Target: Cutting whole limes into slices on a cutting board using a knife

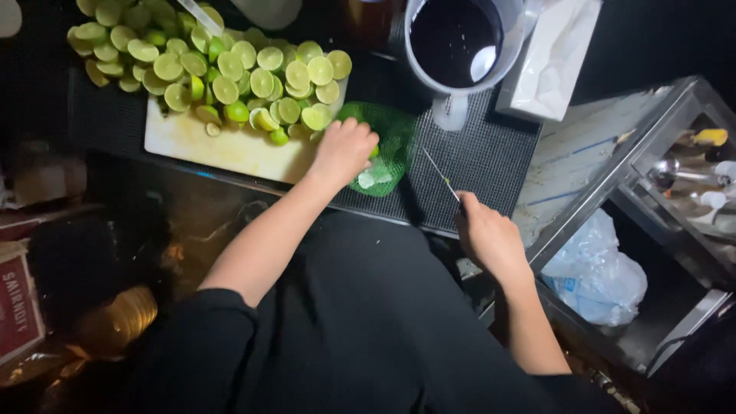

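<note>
My left hand (343, 151) reaches into a green mesh bag (395, 138) at the right end of a pale cutting board (230, 149), with its fingers closed on a lime inside the bag. My right hand (484, 234) grips a thin knife (441, 175) whose blade points up and left over the black ribbed mat (483, 157). A large heap of halved limes (222, 69) covers the board and spills off its left end.
A clear jug of dark liquid (456, 42) stands behind the mat beside a white tissue box (552, 57). On the right, a steel well holds a bag of ice (594, 272) and a tray of utensils (694, 180). A cardboard box (19, 303) sits at the lower left.
</note>
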